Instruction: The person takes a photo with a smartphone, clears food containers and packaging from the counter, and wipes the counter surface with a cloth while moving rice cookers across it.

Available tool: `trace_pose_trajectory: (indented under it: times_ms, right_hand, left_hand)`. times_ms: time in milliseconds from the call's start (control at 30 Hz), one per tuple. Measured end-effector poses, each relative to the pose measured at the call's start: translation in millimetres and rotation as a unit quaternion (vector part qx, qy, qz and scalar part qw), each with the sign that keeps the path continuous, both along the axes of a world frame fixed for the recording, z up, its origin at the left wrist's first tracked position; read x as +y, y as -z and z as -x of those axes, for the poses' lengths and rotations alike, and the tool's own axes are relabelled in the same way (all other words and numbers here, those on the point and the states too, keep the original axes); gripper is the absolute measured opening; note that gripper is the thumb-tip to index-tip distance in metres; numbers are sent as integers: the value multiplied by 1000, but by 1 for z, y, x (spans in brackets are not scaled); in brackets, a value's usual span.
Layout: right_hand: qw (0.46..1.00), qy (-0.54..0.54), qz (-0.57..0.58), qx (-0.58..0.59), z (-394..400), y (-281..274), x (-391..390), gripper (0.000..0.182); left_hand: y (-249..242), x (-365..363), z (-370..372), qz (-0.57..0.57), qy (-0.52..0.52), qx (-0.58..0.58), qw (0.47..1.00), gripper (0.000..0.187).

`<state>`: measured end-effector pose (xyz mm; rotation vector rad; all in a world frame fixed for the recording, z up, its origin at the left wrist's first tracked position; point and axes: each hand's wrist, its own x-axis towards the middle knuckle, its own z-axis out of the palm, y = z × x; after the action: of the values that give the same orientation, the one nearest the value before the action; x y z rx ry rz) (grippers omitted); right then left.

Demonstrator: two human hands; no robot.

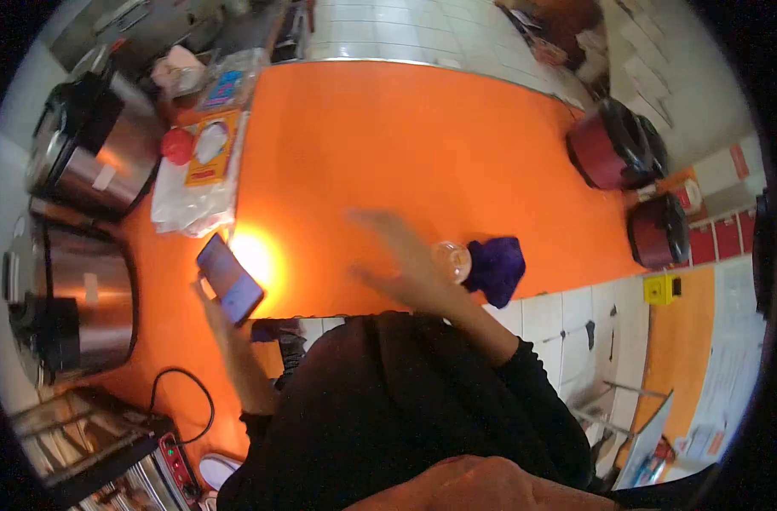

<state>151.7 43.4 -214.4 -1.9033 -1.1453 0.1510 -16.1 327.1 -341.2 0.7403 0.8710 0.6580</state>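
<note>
My left hand is wrapped round a smartphone, tilted over the left part of the orange table. A bright glow falls on the tabletop right beside the phone. My right hand is over the front middle of the table, smeared by motion, with thumb and fingers apart and nothing visible in them. Just right of that hand stands a small clear plastic container, partly hidden by my wrist. Touching or close to it, a crumpled dark purple cloth lies at the table's front edge.
Two large steel cookers line the left side. Plastic bags, an orange packet and a red round item lie at the back left. Two dark red cookers stand at the right, near a yellow box.
</note>
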Motion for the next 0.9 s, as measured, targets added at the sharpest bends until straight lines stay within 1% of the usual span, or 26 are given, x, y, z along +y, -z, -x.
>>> trace_pose_trajectory:
  times_ms: [67, 133, 200, 233, 300, 333, 400, 467, 500, 533, 567, 600, 633, 667, 700, 733, 767, 800, 833, 867, 900]
  right_hand:
    - [979, 200, -32, 10, -18, 7, -55, 39]
    - [933, 348, 15, -93, -33, 32, -111, 34]
    - [889, 424, 114, -131, -42, 92, -168, 41]
    - [874, 427, 194, -129, -39, 130, -182, 43]
    - [828, 421, 350, -118, -24, 183, -207, 47]
    - [859, 391, 321, -76, -19, 178, -213, 51]
    - [884, 323, 328, -81, -25, 166, -231, 50]
    - [872, 326, 326, -163, -67, 208, -305, 50]
    - [841, 354, 356, -201, -100, 238, -368, 50]
    - [807, 380, 384, -238, -119, 237, -395, 50]
    - [763, 495, 367, -197, -125, 243, -413, 52]
    - [705, 600, 343, -155, -129, 229, -418, 53]
    - [698, 586, 394, -122, -141, 226, -410, 55]
    - [688, 569, 442, -84, -148, 228, -385, 57]
    - [697, 570, 430, -61, -132, 192, -323, 62]
    - [719, 562, 400, -87, -125, 183, -279, 66]
    - [758, 534, 359, -109, -116, 187, -239, 67]
    - [786, 475, 381, -108, -104, 178, -200, 64]
    - [827, 426, 342, -128, -93, 183, -171, 59]
    - [855, 395, 308, -131, -84, 187, -167, 55]
    - [881, 362, 275, -131, -75, 192, -162, 51]
  left_hand:
    - [22, 38, 34, 12, 26, 66, 997, 68]
    - [42, 64, 77, 16, 45, 136, 990, 68]
    - [55, 74, 103, 1, 63, 196, 979, 66]
    - [59, 76, 113, -12, 70, 221, 973, 66]
    - [64, 80, 125, -44, 84, 264, 960, 64]
    - [63, 83, 128, -65, 90, 283, 953, 64]
    - [60, 89, 124, -126, 102, 326, 931, 63]
    - [51, 95, 111, -230, 104, 360, 898, 62]
    - [46, 95, 105, -296, 99, 375, 873, 62]
    - [36, 94, 96, -375, 89, 374, 843, 61]
    - [27, 93, 87, -450, 70, 366, 811, 61]
    - [20, 86, 77, -520, 52, 335, 784, 61]
    - [9, 79, 66, -578, 43, 280, 765, 61]
    - [2, 66, 51, -628, 35, 215, 747, 61]
    - [-2, 49, 34, -626, 53, 183, 756, 61]
    - [0, 27, 16, -607, 85, 185, 768, 61]
    - [7, 0, -7, -586, 133, 217, 769, 62]
    - [14, -26, -30, -564, 182, 251, 765, 64]
    - [-12, -72, -54, -571, 309, 189, 736, 73]
    - [6, -96, -73, -610, 410, 132, 666, 91]
    - [-6, -132, -89, -633, 489, 65, 597, 108]
